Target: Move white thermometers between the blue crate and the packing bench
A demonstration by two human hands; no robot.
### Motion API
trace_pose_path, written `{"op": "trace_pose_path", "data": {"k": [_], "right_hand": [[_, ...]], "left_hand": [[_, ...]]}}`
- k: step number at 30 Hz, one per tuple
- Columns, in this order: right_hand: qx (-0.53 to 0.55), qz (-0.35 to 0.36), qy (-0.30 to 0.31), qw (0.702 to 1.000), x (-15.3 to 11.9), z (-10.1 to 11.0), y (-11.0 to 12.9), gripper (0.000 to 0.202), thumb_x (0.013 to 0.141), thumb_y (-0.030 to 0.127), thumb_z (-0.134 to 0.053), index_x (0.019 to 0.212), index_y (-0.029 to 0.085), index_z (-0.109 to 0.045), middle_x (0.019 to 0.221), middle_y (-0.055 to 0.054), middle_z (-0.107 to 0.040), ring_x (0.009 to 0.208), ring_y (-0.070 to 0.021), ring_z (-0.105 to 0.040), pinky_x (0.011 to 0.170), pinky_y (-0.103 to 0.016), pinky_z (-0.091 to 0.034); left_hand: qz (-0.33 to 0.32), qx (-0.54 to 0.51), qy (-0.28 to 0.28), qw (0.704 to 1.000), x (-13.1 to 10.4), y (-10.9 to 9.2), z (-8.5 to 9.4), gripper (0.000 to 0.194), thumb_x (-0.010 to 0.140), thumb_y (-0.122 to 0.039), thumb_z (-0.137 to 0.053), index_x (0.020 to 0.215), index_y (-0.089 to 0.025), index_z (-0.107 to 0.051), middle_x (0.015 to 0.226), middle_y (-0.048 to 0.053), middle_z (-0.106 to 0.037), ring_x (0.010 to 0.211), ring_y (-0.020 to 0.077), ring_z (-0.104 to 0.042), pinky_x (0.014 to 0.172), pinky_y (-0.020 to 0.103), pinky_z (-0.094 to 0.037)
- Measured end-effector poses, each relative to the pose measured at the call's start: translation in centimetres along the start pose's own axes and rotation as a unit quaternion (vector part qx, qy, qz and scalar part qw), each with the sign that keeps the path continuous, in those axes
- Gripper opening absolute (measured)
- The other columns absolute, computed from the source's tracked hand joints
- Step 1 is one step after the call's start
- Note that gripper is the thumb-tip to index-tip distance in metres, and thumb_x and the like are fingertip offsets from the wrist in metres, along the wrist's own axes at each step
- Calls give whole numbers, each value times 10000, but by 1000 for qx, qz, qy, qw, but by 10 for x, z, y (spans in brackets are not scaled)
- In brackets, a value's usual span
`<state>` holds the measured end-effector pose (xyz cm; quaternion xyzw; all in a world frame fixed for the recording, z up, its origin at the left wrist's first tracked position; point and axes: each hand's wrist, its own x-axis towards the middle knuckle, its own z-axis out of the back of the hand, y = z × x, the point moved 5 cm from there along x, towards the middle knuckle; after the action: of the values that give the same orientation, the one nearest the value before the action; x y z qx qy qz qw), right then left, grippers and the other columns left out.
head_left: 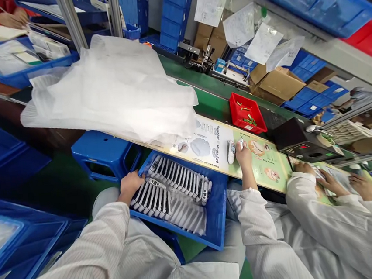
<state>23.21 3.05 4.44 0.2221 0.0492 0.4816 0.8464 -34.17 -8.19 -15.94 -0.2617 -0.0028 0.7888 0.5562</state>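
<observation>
My left hand (131, 184) is closed on the left rim of a blue bin (224, 214) that rests across my lap. Rows of white handheld devices (176, 175) stand packed inside it, some under translucent wrap (188, 211). Farther right, my right hand (243, 153) is over the printed mat (268, 158) on the bench, its fingers round a small white device. Just left of those fingers a second white device (231, 151) lies on the mat.
White foam sheets (112, 89) are heaped on the bench at left, above a blue stool (103, 149). Behind the mat are a red tray (247, 111) of small green parts and a black box (298, 139). At right, a co-worker's hands (331, 182) are at the bench.
</observation>
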Motion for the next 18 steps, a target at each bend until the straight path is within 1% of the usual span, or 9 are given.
{"op": "trace_pose_path", "data": {"k": [3,5,7,8,10,12,14,16,18], "right_hand": [[-66,-55,11,996,-4,1,-4,729,1123,587,-325,1447,25,-659,1376,-352,-703,1359,-444,-646,1190,-601,-432],[-80,-60,-19,995,-11,2,1,794,1110,623,-383,1609,16,-501,1503,-365,-619,1441,-472,-577,1231,-642,-385],[-91,-41,-32,995,-20,-2,12,890,1087,688,-434,1699,44,-376,1598,-369,-524,1494,-490,-518,1242,-664,-372],[-99,-19,-25,995,-26,-6,19,879,1087,693,-435,1717,83,-369,1645,-356,-474,1513,-489,-495,1242,-669,-372],[-123,39,11,992,-38,-16,29,749,1118,625,-385,1708,166,-434,1724,-309,-390,1542,-473,-465,1237,-666,-381],[-146,63,30,987,-45,-18,21,657,1131,504,-352,1706,207,-467,1762,-283,-345,1543,-460,-465,1199,-664,-414],[-160,39,-5,986,-37,-7,-13,661,1107,414,-373,1745,245,-421,1756,-298,-346,1514,-462,-491,1123,-682,-446],[-167,1,-76,983,-12,13,-72,690,1076,381,-407,1755,260,-410,1704,-349,-386,1473,-474,-520,1031,-700,-450],[-161,7,-130,978,26,30,-139,682,1072,406,-400,1708,176,-485,1544,-425,-489,1409,-467,-568,939,-681,-448]], "left_hand": [[4,6,1,1000,-2,-2,3,518,1060,-508,-486,1309,-149,-763,1232,260,-814,1186,437,-782,1014,497,-615],[6,5,6,1000,-3,-3,5,517,1058,-508,-492,1314,-151,-764,1248,261,-812,1192,435,-781,1017,490,-615],[6,4,7,1000,-4,-5,5,513,1059,-507,-497,1316,-155,-766,1256,256,-813,1197,429,-781,1030,481,-612],[6,4,6,1000,-4,-5,6,510,1061,-506,-497,1315,-157,-769,1254,252,-816,1196,425,-782,1036,477,-610],[6,9,-1,1000,-7,-7,7,503,1063,-504,-500,1304,-160,-777,1236,246,-821,1193,419,-785,1042,470,-609],[4,16,-9,1000,-10,-8,9,499,1063,-501,-508,1297,-156,-782,1219,246,-823,1192,414,-787,1038,461,-610],[1,24,-17,1000,-13,-9,10,504,1063,-502,-518,1309,-147,-778,1216,250,-820,1189,405,-789,1029,449,-611],[0,31,-23,999,-14,-10,10,508,1068,-504,-524,1328,-143,-769,1212,245,-821,1176,391,-793,1023,434,-608],[-1,37,-25,999,-13,-10,8,507,1074,-506,-524,1329,-140,-765,1202,236,-824,1162,381,-795,1019,424,-604]]}}
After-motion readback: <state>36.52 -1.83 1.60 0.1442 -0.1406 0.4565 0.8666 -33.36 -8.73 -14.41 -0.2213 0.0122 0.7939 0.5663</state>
